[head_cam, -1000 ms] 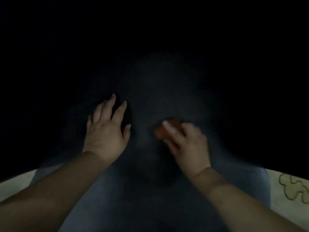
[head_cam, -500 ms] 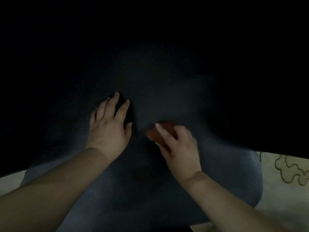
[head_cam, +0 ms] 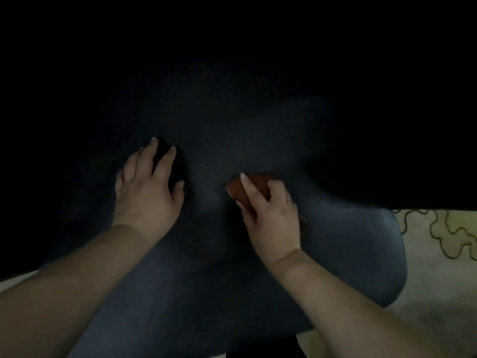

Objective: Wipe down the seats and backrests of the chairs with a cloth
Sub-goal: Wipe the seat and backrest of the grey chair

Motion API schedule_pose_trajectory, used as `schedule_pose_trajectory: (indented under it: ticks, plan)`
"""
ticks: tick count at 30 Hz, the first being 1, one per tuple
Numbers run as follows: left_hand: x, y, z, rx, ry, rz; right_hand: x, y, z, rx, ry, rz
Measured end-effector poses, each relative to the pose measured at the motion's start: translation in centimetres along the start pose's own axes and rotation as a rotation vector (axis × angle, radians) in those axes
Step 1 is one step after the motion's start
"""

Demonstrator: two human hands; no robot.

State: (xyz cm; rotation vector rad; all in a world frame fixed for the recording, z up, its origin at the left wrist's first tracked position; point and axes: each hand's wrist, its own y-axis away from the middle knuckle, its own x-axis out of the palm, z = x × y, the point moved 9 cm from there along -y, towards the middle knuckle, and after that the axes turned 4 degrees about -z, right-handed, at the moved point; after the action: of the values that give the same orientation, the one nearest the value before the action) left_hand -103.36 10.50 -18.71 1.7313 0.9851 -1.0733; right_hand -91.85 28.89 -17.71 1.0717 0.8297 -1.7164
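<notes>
Gripping a reddish-brown cloth (head_cam: pixel 249 188) against the dark blue-grey chair (head_cam: pixel 361 254), the right hand (head_cam: pixel 271 215) has its fingers curled over the folded fabric, with the forefinger stretched along its top toward 11 o'clock. The cloth lies under and in front of this hand, at 11 o'clock from the knuckles, and a small piece of it shows again at 4 o'clock beside the wrist. Its long axis runs from 4 o'clock to 10 o'clock, so the free end points up and to the left, toward the left hand (head_cam: pixel 148 188). That hand lies flat on the chair surface at 9 o'clock from the cloth, near but apart, with straight spread fingers holding nothing. The far part of the chair is too dark to read. At 3 o'clock a pale floor (head_cam: pixel 438 280) with a wavy line pattern shows beside the chair edge.
</notes>
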Motion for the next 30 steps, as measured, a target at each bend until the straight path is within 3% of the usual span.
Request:
schedule_pose_trajectory:
  ticks: [2,5,6,10,13,17,19,21,24,27,29,30]
  plan:
    - [-0.3,0.2,0.8,-0.022,0.006,-0.004,-1.2,-1.9,-2.0,0.047,0.000,-0.053]
    - [-0.7,0.5,2.0,-0.062,0.021,-0.007,-1.6,-4.1,-5.9,0.344,0.017,-0.099]
    - [-0.8,0.7,2.3,-0.075,0.025,-0.006,-1.1,-4.0,-4.8,0.347,0.020,-0.087]
    - [-0.5,1.7,2.7,-0.095,0.033,0.013,2.4,0.0,5.9,-0.052,-0.036,0.092]
    - [-0.5,2.5,3.2,-0.124,0.047,-0.005,2.9,0.2,7.5,-0.208,-0.080,0.161]
    - [0.1,4.3,4.7,-0.182,0.057,-0.022,0.6,-8.4,1.2,0.037,-0.017,-0.040]
    - [0.3,5.6,5.4,-0.226,0.060,-0.040,1.1,-11.0,-0.3,0.160,-0.005,-0.037]
    - [0.3,6.7,5.6,-0.252,0.058,-0.061,2.6,-9.6,2.7,0.049,0.013,0.035]
    - [0.7,8.4,5.8,-0.297,0.059,-0.063,4.1,-1.2,8.8,-0.298,-0.023,0.214]
    - [1.2,10.0,5.9,-0.329,0.077,-0.046,3.7,5.7,9.8,-0.547,-0.034,0.368]
    - [1.6,10.9,6.0,-0.358,0.088,-0.032,2.9,5.6,8.4,-0.597,-0.021,0.352]
    - [1.7,11.2,6.0,-0.361,0.091,-0.033,2.4,4.2,7.2,-0.535,-0.035,0.307]
